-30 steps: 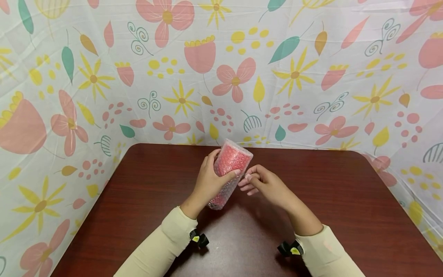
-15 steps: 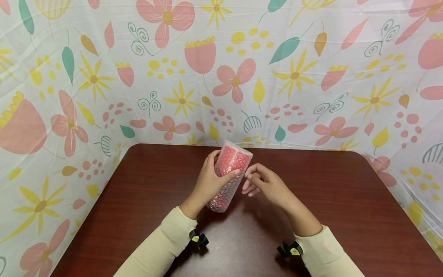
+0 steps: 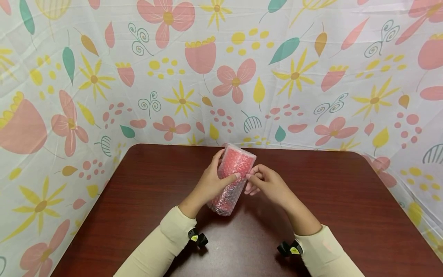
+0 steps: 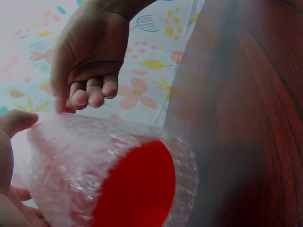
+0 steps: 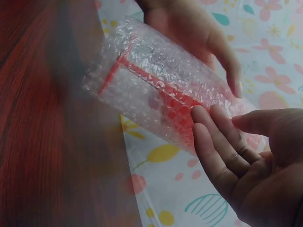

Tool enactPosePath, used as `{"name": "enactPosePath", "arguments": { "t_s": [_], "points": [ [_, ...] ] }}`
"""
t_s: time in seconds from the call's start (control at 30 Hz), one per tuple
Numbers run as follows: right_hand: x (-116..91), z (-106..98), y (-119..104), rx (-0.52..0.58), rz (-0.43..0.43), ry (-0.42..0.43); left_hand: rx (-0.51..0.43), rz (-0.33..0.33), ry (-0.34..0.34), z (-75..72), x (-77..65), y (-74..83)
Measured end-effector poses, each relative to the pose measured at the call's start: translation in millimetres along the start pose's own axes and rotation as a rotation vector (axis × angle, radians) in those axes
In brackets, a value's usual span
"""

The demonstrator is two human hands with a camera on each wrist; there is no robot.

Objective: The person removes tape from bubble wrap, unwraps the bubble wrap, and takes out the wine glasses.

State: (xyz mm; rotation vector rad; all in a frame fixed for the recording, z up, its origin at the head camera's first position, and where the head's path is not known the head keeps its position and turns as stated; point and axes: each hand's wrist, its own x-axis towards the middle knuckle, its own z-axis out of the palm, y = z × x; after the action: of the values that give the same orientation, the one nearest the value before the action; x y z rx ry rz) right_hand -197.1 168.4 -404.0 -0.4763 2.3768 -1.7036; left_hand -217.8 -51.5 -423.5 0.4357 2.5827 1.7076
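Observation:
A red cylinder-like object in clear bubble wrap [image 3: 235,163] is held tilted over the table, its top leaning right. My left hand [image 3: 212,182] grips it from the left, thumb across the front and fingers behind. On its right side, the thumb and index finger of my right hand [image 3: 268,184] pinch the edge of the bubble wrap [image 5: 175,61]. The other right fingers are loosely bent beside it in the right wrist view. A round red end [image 4: 137,189] shows through the wrap's opening in the left wrist view.
The dark reddish-brown wooden table [image 3: 155,173] lies beneath both hands. A white cloth with floral print [image 3: 270,88] hangs behind and along the sides. Black wrist cameras are strapped over the cream sleeves [image 3: 166,238].
The wrapped object has shifted slightly right and down with my left hand, closer to my right hand. My right thumb and index finger have come right against the wrap's edge.

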Motion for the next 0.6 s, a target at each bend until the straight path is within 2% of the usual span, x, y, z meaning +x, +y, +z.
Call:
{"name": "enactPosePath", "arguments": {
  "t_s": [0.2, 0.37, 0.6],
  "points": [
    [0.4, -1.7, 3.7, -0.055, 0.055, -0.005, 0.016, -0.023, -0.038, -1.0, 0.1, -0.4],
    [0.9, -2.3, 8.2, -0.095, 0.083, -0.004, 0.033, -0.036, -0.006, 0.7, 1.1, -2.5],
    [0.9, -1.9, 7.6, -0.053, 0.073, 0.003, 0.021, -0.035, 0.028, 2.2, 1.0, -2.3]
  ]
}}
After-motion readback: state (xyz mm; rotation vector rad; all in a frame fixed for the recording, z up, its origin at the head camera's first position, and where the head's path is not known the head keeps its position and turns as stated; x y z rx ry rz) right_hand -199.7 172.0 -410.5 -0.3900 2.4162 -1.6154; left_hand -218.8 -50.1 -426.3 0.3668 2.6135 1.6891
